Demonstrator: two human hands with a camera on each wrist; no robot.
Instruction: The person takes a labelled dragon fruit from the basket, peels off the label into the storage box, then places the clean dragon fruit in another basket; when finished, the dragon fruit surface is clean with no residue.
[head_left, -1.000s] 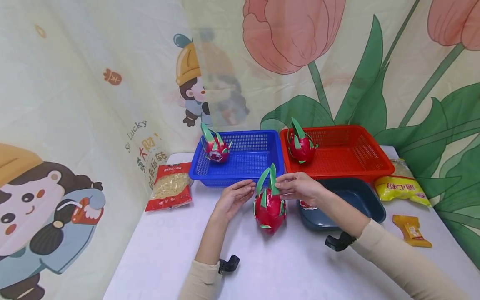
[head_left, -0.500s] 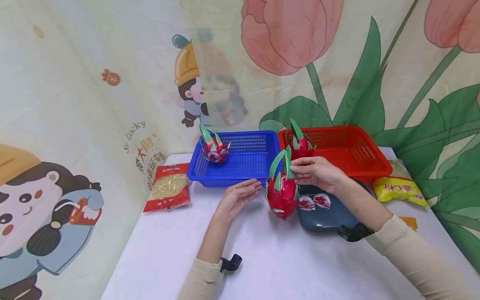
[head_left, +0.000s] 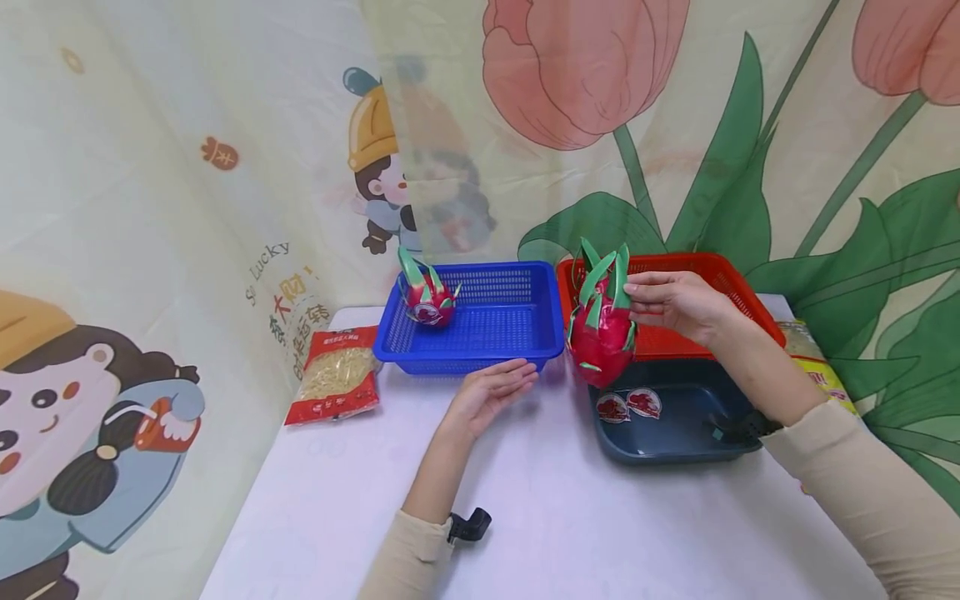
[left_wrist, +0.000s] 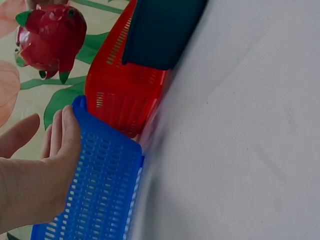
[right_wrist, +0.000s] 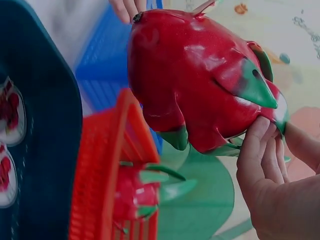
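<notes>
My right hand (head_left: 678, 304) pinches a dragon fruit (head_left: 602, 337) by its green leaves and holds it up in the air. The fruit hangs in front of the red basket (head_left: 720, 279), over the back left of the dark blue basin (head_left: 637, 454). In the right wrist view, thumb and fingers close on the leafy end of the dragon fruit (right_wrist: 185, 75). My left hand (head_left: 495, 396) holds nothing; its fingers extend near the front of the blue basket (head_left: 517, 312). Another dragon fruit (right_wrist: 137, 192) lies in the red basket, mostly hidden in the head view by the held one.
A third dragon fruit (head_left: 431, 302) sits at the left in the blue basket. Two round stickers (head_left: 643, 403) are in the basin. A red noodle packet (head_left: 337, 375) lies left of the blue basket; a yellow packet (head_left: 821, 379) at right is partly hidden by my right arm.
My right hand has lifted the dragon fruit off the table and carried it right and back, toward the red basket. My left hand has let it go by and shifted slightly right.
</notes>
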